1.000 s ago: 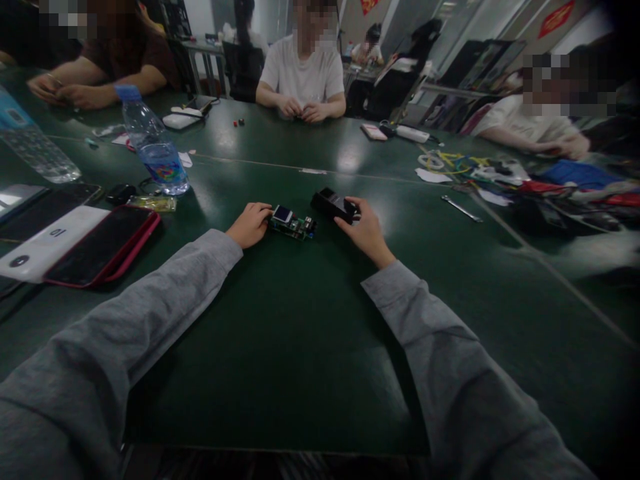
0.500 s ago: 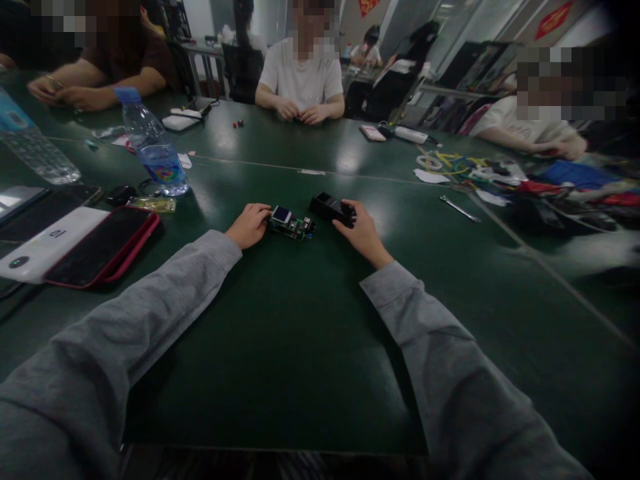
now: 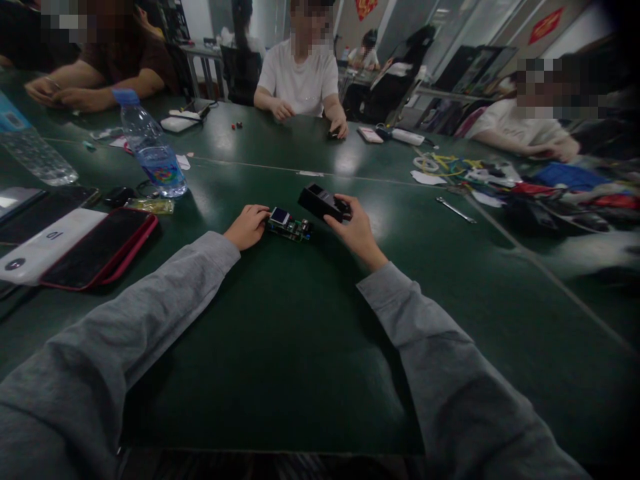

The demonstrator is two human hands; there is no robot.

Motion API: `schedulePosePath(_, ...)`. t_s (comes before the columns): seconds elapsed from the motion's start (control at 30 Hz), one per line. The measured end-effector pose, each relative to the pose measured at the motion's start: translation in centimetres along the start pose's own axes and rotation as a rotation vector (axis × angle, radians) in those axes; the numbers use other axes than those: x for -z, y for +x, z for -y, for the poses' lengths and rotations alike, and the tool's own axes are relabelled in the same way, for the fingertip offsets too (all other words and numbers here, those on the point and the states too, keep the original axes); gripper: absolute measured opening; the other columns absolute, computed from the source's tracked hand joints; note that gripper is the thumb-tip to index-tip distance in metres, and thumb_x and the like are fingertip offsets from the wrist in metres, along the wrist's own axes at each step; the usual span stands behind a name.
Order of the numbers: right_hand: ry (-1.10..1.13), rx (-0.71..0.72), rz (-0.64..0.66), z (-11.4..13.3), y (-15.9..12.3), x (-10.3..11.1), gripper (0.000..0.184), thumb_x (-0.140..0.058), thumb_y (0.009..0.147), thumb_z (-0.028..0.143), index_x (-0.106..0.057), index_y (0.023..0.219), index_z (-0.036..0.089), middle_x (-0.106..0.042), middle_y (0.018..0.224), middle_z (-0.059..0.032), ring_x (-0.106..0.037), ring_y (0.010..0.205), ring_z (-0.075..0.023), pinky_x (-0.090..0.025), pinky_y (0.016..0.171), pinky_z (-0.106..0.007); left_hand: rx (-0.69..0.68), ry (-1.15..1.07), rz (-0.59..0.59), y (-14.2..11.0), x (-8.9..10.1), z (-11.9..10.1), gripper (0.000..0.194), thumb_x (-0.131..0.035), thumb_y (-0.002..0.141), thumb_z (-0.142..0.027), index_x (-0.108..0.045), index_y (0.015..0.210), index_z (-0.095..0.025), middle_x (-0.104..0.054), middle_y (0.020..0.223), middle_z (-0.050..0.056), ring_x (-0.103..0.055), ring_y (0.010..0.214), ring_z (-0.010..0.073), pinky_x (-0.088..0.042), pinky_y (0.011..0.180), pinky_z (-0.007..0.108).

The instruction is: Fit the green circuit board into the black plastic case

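- Left hand (image 3: 247, 227) has its fingers bent, with the fingertips at the left end of a green circuit board (image 3: 295, 230); whether they pinch it or only steady it, I cannot tell.
- Right hand (image 3: 359, 230) pinches the right end of a black rectangular case (image 3: 319, 202) between thumb and fingers.
- The circuit board lies on the dark green table (image 3: 270, 360), well in from the near edge, its small display (image 3: 280, 215) facing up at the left end.
- Over the last second the case shifts left, towards the board, and its left end looks more raised; the board keeps its place beside the left hand.
- That narrows the gap: the case now stands just beyond the board's right end, but the board is outside it, with its components bare.
- Across the table, a co-worker's hands are now apart, one (image 3: 339, 127) down by the far edge.
- A blue-capped water bottle (image 3: 156, 157) stands left of the board; a metal wrench (image 3: 455, 211) lies well apart to the right.
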State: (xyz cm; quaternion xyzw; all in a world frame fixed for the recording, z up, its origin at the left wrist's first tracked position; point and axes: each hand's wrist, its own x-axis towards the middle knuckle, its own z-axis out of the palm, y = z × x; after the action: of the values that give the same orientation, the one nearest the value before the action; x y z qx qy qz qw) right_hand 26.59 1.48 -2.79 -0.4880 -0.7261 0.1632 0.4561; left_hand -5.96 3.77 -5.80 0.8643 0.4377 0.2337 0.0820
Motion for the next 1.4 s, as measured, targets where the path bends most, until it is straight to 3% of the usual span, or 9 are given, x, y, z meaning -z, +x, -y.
schedulePosePath(0.23, 0.119, 0.132, 0.164, 5.6, -0.4, -1.2, 0.056, -0.073, 0.087, 0.041, -0.055, 0.138, 0.026, -0.066, 0.134, -0.0106, -0.067, 0.120, -0.0307, -0.057, 0.103, -0.053, -0.005, 0.000, -0.017, 0.1, -0.2, 0.0, 0.040, -0.048, 0.093, -0.008, -0.068, 0.126, -0.016, -0.063, 0.137, 0.014, -0.054, 0.130, 0.0309, -0.043, 0.117, 0.058)
schedulePosePath(0.43, -0.031, 0.190, 0.384, 5.4, -1.7, -2.2, 0.054, -0.074, 0.086, 0.033, -0.054, 0.136, 0.024, -0.066, 0.136, -0.0138, -0.066, 0.125, -0.0331, -0.054, 0.108, -0.057, -0.002, -0.023, -0.022, 0.1, 0.0, -0.2, 0.049, -0.051, 0.083, -0.003, -0.068, 0.128, -0.016, -0.064, 0.134, 0.012, -0.053, 0.130, 0.0307, -0.043, 0.118, 0.057)
schedulePosePath(0.57, -0.064, 0.209, 0.387, 4.6, -2.2, -2.6, 0.056, -0.072, 0.088, 0.031, -0.051, 0.140, 0.023, -0.063, 0.141, -0.0152, -0.063, 0.132, -0.0334, -0.050, 0.114, -0.057, 0.028, -0.026, -0.008, -0.1, 0.3, -0.6, 0.049, -0.050, 0.083, -0.002, -0.067, 0.128, -0.015, -0.062, 0.137, 0.013, -0.052, 0.133, 0.0301, -0.042, 0.120, 0.055)
schedulePosePath(0.87, -0.060, 0.193, 0.390, 4.9, -2.3, -2.5, 0.057, -0.071, 0.089, 0.031, -0.049, 0.141, 0.023, -0.062, 0.140, -0.0154, -0.063, 0.130, -0.0331, -0.052, 0.110, -0.056, 0.062, -0.008, 0.017, 0.0, 0.6, -1.1, 0.049, -0.049, 0.084, 0.000, -0.065, 0.129, -0.010, -0.060, 0.139, 0.015, -0.051, 0.135, 0.0309, -0.042, 0.121, 0.054)
schedulePosePath(1.23, -0.009, 0.197, 0.343, 4.4, -2.6, -3.0, 0.060, -0.072, 0.088, 0.033, -0.051, 0.143, 0.026, -0.062, 0.143, -0.0145, -0.062, 0.132, -0.0337, -0.054, 0.109, -0.057, 0.043, -0.052, -0.011, -0.1, 0.5, -0.9, 0.052, -0.051, 0.083, 0.000, -0.066, 0.129, -0.017, -0.062, 0.136, 0.012, -0.051, 0.132, 0.0311, -0.044, 0.118, 0.058)
schedulePosePath(1.4, 0.014, 0.193, 0.314, 4.2, -2.7, -3.1, 0.060, -0.074, 0.088, 0.036, -0.053, 0.144, 0.027, -0.064, 0.142, -0.0132, -0.063, 0.131, -0.0329, -0.052, 0.112, -0.057, 0.041, -0.027, 0.006, 0.0, 0.4, -0.9, 0.048, -0.049, 0.084, 0.000, -0.066, 0.127, -0.011, -0.062, 0.138, 0.016, -0.052, 0.134, 0.0319, -0.042, 0.120, 0.056)
